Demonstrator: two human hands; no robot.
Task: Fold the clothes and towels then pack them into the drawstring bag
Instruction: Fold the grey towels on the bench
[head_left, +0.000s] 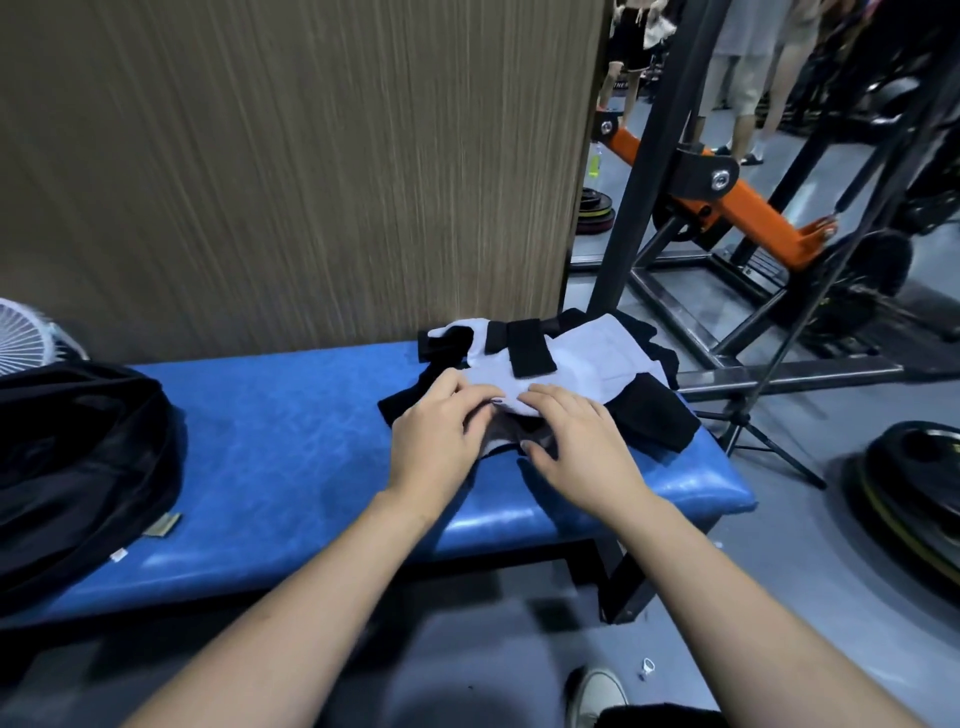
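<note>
Nearest the camera, a grey shoe (592, 696) stands on the grey floor (779, 597) beside a small white ring-like scrap (647, 667), and two bare forearms reach up and forward from the bottom edge toward the blue padded desk (291, 457). The left hand (436, 441) lies palm down on the near edge of a heap of clothes (550, 379), its fingers bent loosely over the pale cloth; whether this grip pinches the fabric or only presses on it cannot be told, since the fingertips are blurred. The right hand (576, 441) lies just beside it, also palm down, fingers spread fairly straight and resting on the same cloth, with the thumb touching a darker grey fold beneath, so this grip reads as open and pressing. The heap itself sits at the right end of the desk, a white garment on top of black pieces, with a black strap (530, 348) laid across the white and black fabric spilling toward the desk's right corner. Well apart, at the left end of the desk, lies the black drawstring bag (78, 457), slumped and partly out of frame, a small tan label at its near edge. Behind the bag a white fan grille (26, 338) shows. A wood-grain panel (311, 156) rises behind the desk. Farther right stand a black steel frame with an orange arm (743, 202), a tripod, weight plates (904, 493) on the floor, and the legs of people in the distance.
</note>
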